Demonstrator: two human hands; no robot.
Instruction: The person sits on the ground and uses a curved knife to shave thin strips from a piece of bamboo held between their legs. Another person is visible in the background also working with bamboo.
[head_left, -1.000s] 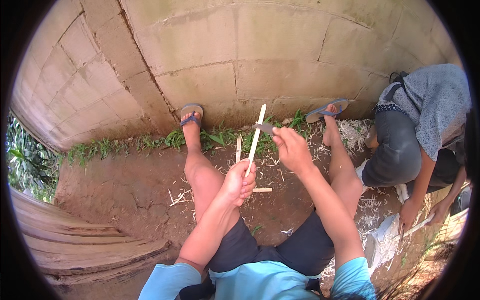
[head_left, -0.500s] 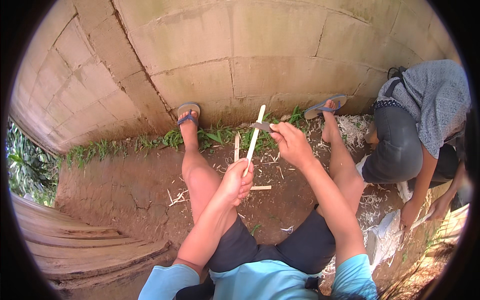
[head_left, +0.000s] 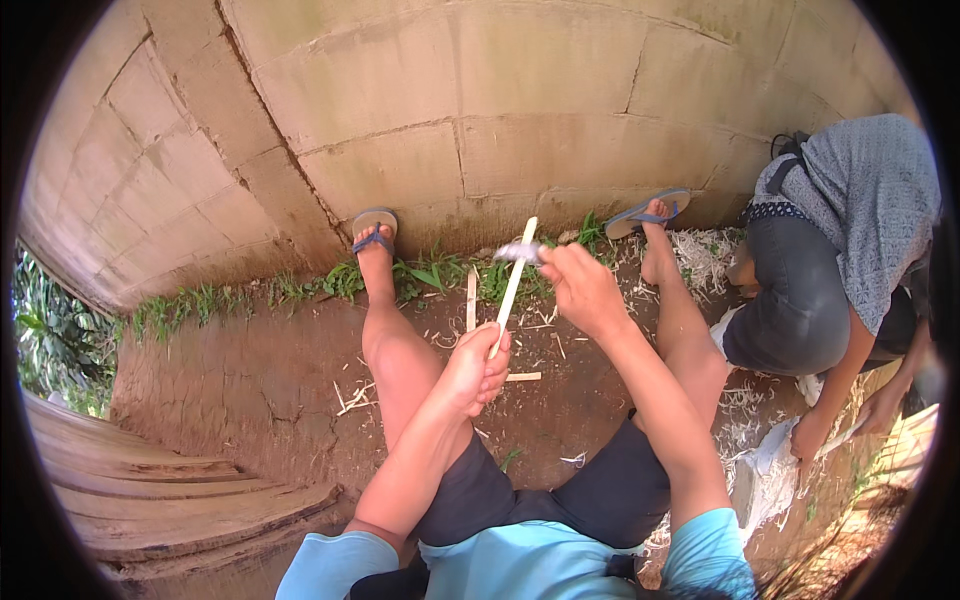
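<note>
My left hand is closed around the lower end of a pale, narrow wooden stick, which points up and away from me. My right hand grips a short knife, its handle hidden in the fingers. The knife blade lies across the stick near its far end, shining and slightly blurred. Below, on the ground between my legs, are a flat wood strip and a shorter piece of wood.
Pale shavings litter the brown dirt. A block wall rises ahead, with grass along its foot. At the right a co-worker bends over, hands near a whitish sack. Weathered planks lie at lower left.
The knife blade has turned and now catches the light, still across the stick. The stick's far end has shifted slightly right and nearer. The co-worker's near hand has moved slightly.
</note>
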